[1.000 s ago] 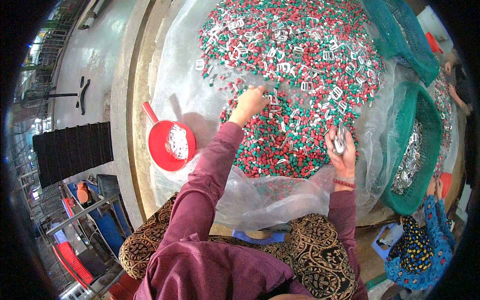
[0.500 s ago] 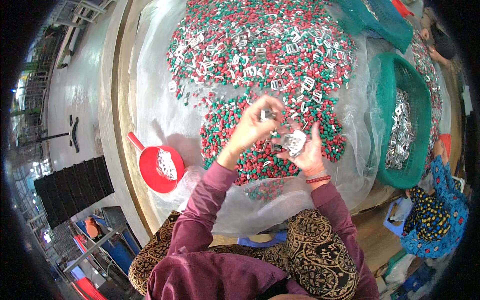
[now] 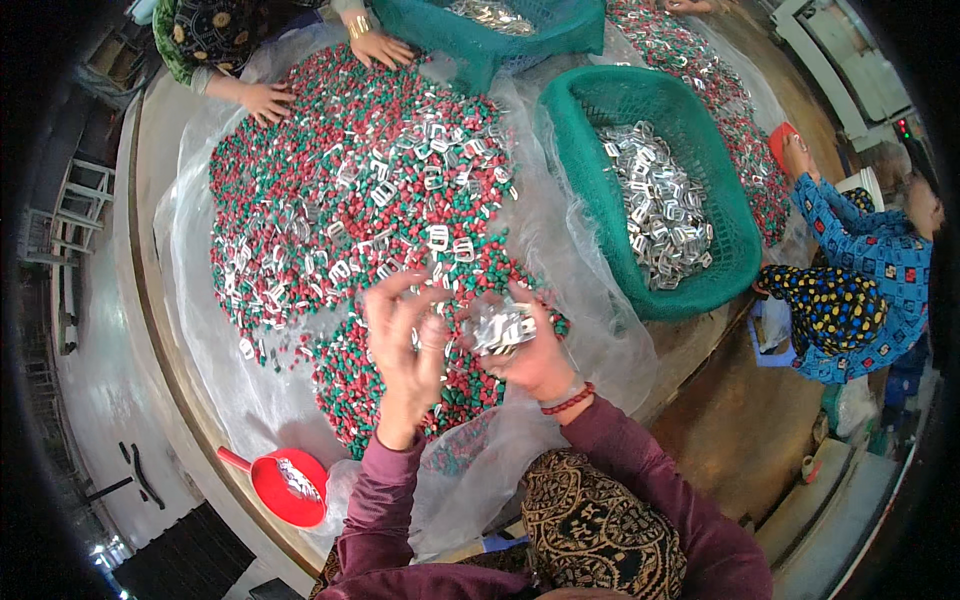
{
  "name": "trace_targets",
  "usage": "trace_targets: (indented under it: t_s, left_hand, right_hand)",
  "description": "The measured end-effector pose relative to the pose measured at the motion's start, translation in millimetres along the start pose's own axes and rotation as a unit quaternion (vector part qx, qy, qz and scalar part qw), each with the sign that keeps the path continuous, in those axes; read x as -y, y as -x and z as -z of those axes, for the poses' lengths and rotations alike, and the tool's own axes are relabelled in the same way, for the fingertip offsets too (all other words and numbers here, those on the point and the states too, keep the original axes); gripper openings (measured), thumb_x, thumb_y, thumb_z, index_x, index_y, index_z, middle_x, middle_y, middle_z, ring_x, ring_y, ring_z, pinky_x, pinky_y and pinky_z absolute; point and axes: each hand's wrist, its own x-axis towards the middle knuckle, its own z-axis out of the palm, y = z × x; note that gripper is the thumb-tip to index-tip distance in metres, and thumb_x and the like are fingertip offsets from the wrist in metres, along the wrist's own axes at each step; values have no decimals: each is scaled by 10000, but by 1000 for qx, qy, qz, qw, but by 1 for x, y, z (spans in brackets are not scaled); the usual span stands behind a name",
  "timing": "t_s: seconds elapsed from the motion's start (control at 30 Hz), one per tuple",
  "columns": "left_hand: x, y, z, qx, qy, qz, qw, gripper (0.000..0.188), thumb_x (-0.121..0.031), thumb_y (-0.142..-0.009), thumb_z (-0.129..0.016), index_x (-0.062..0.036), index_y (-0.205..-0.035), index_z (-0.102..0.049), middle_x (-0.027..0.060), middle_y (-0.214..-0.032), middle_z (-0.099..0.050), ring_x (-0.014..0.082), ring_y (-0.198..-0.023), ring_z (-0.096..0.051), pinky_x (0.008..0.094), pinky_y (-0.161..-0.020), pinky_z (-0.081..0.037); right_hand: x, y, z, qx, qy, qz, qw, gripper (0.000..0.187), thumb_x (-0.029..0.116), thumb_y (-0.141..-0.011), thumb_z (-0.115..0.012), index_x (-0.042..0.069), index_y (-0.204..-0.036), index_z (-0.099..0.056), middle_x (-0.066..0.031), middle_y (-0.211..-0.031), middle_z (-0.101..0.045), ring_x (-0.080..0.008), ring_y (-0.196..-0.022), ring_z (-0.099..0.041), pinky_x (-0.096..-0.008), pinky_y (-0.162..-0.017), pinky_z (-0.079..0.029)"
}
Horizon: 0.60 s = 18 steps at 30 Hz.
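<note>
Several shiny metal buckles (image 3: 503,328) are gathered in my right hand (image 3: 543,358), whose fingers curl around them; a red bead bracelet circles that wrist. Just to its left, my left hand (image 3: 405,350) is raised over the heap, blurred by motion. Its fingers look apart, and no buckle shows in them. Beneath both hands spreads a heap of small red, green and white pellets (image 3: 345,395), with more metal buckles (image 3: 383,193) scattered through it.
A green basket (image 3: 735,235) of metal buckles stands at right, another green basket (image 3: 430,30) behind. A red scoop (image 3: 290,512) with white-looking pieces lies at lower left. A co-worker's hands (image 3: 380,48) touch the heap's far side; another person (image 3: 860,300) sits at right.
The view has swung to the right, bringing the basket and co-worker's hands further in. My left hand, earlier pinching a buckle, has spread its fingers; my right hand still holds its buckles.
</note>
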Motion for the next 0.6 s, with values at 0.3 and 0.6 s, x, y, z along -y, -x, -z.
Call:
trace_targets:
  t_s: [0.3, 0.6]
  left_hand:
    - [51, -4, 45, -16, -2, 179, 984, 189, -136, -924, -512, -11, -998, -633, 85, -982, -596, 189, -831, -596, 280, -705, -489]
    - [230, 14, 5, 108, -265, 101, 953, 314, -32, -788, -591, -64, -1099, -579, 166, -1012, -620, 344, -861, -634, 409, -788, -517]
  right_hand:
    - [188, 69, -61, -68, 194, 483, 851, 535, 187, -919, -416, -56, -1367, -254, -235, -1449, -236, -395, -1349, -216, -689, -1049, -197]
    - [122, 0, -80, -200, 670, 593, 399, 316, 66, -866, -461, -3, -1166, -534, -135, -1061, -602, -234, -1016, -567, -328, -868, -476]
